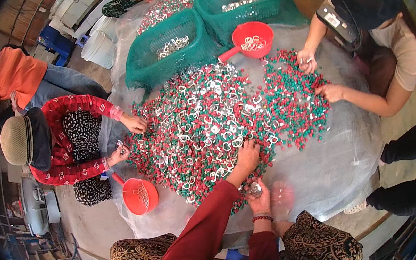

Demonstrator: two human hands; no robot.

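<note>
A wide pile of small red and green pieces, mixed with pale rings and shiny metal parts, lies on a sheet in front of me. My left hand reaches into its near right side, fingers bent down and close together among the pieces; whatever they pinch is hidden. Closer to me, my right hand, with a red bead bracelet at the wrist, is turned up and curled round shiny round metal pieces. Pale D-shaped rings lie just left of my left fingertips.
Two green baskets stand at the far side, near a red dipper of rings. Another red dipper sits at left. Co-workers at left and right have their hands at the pieces. A translucent sheet spreads beneath.
</note>
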